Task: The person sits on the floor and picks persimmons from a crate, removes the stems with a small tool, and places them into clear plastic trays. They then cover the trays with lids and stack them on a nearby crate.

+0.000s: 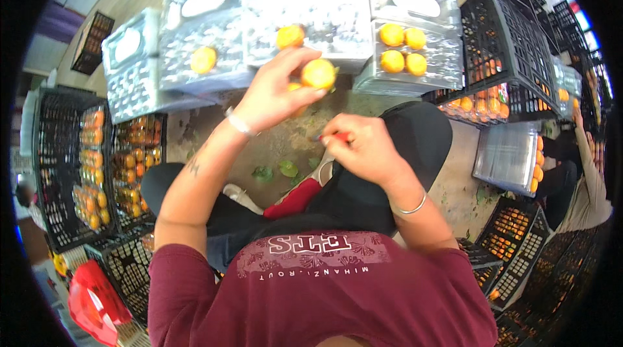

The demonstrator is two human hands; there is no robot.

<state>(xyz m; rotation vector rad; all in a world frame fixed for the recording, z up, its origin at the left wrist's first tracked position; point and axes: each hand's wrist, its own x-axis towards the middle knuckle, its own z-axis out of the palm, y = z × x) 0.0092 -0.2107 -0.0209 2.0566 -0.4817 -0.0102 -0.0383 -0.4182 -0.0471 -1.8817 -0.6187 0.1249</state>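
My left hand (272,91) grips an orange citrus fruit (319,74) between thumb and fingers. Part of another fruit shows under the palm, mostly hidden. My right hand (362,150) is closed around a small red-handled tool (340,138); its tip is blurred. Beyond my hands stand stacks of clear plastic clamshell packs. The middle stack (331,21) has one fruit (290,36) on it, right behind my left fingers. One fruit (203,59) sits in the stack to its left (170,50). The right stack (365,85) bears several fruits (403,49) in two rows.
Black plastic crates (525,50) with packed fruit stand at right, others (58,176) at left. Another stack of clear packs (506,157) lies near a person's sleeve (591,191) at far right. Green leaves (288,168) lie on the floor between my feet. A red bag (92,293) is at lower left.
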